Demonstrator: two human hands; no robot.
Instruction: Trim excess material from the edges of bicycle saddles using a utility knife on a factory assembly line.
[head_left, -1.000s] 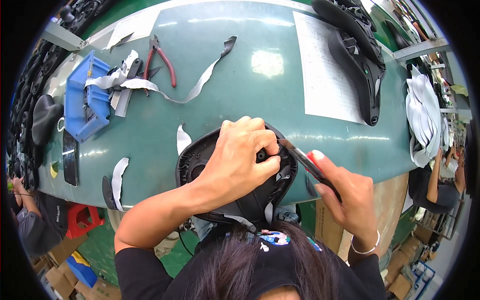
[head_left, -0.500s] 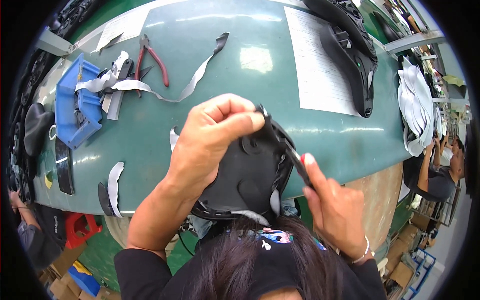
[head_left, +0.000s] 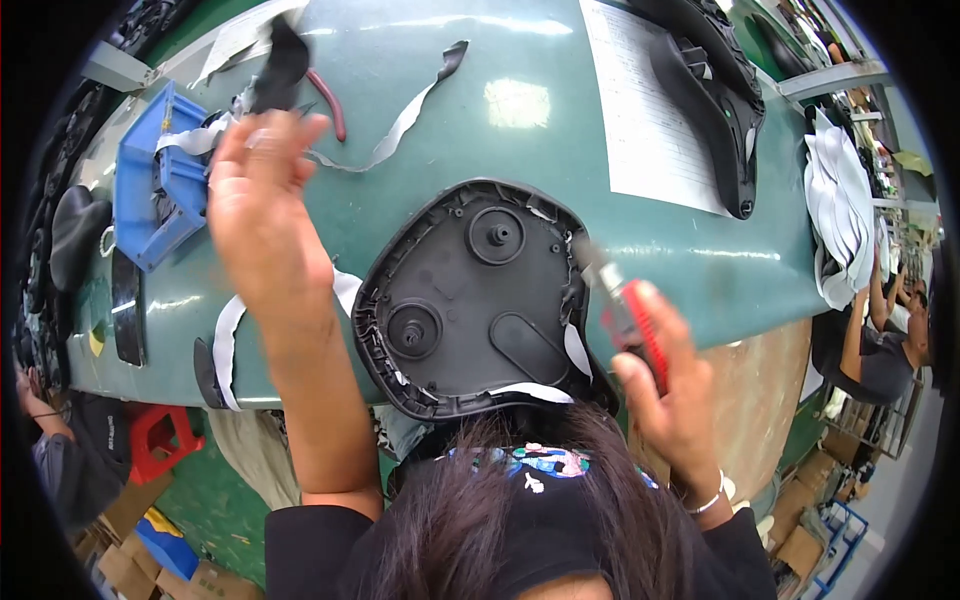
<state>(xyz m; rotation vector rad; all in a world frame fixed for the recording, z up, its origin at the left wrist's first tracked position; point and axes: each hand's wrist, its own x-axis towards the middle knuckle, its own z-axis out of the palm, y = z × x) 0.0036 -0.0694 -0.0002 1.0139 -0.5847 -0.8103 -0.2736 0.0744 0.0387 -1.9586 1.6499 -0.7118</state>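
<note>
A black bicycle saddle (head_left: 465, 310) lies underside up at the table's near edge, with two round bosses and white strips showing along its rim. My right hand (head_left: 672, 395) is closed around a red utility knife (head_left: 640, 325), blade out, just right of the saddle and apart from it. Over the table's left side my left hand (head_left: 268, 190), blurred by motion, pinches a dark scrap of cover material (head_left: 284, 62). That hand is near the blue bin (head_left: 150, 215) and partly hides the red-handled pliers (head_left: 330, 105).
A long white-and-black offcut (head_left: 400, 138) curls beyond the saddle. Written paper (head_left: 640, 130) lies at the right under black saddles (head_left: 705, 110). A stack of white pieces (head_left: 838, 200) hangs at the right edge. A white strip (head_left: 227, 350) lies at the near left.
My left hand has left the saddle and swung far left with the dark scrap. The knife has come away from the rim, and the saddle's underside is now uncovered.
</note>
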